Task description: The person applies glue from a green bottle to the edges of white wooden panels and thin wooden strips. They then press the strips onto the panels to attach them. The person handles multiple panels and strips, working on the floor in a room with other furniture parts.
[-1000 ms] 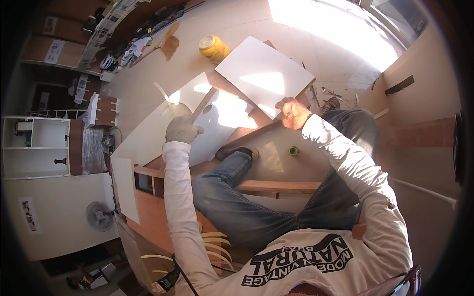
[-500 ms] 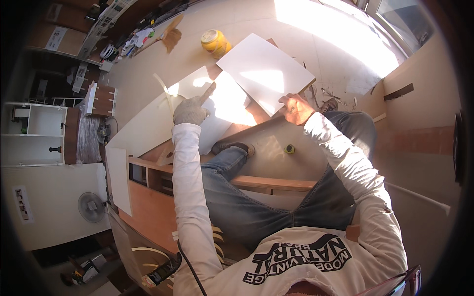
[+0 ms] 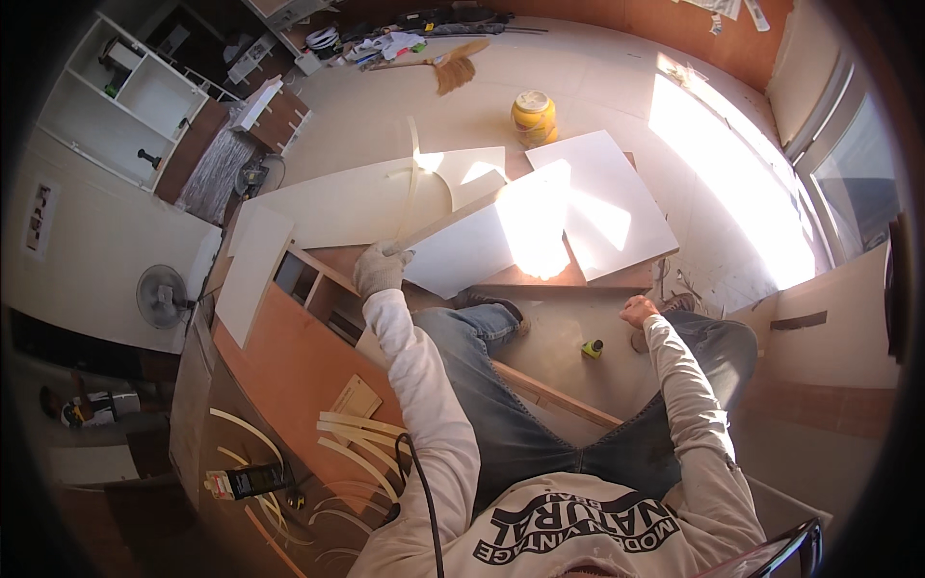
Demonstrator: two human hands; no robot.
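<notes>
My left hand, in a pale work glove, is closed on the left end of a white panel. This panel slants up to the right, with bright sunlight on its right part. My bare right hand is apart from the boards, near my right knee. Its fingers are curled in, and I see nothing in them. A second white panel lies to the right of the first, over a brown board. On the floor between my legs stands a small yellow-green and black object, perhaps a tape measure.
A yellow bucket stands beyond the panels, with a straw broom farther back. Long white boards lie to the left. Pale edging strips and a black tin are on the brown cabinet. A fan stands far left.
My left hand has drawn back from pointing over the boards and taken the white panel's left end. My right hand has come off the right panel toward my knee. The view has turned.
</notes>
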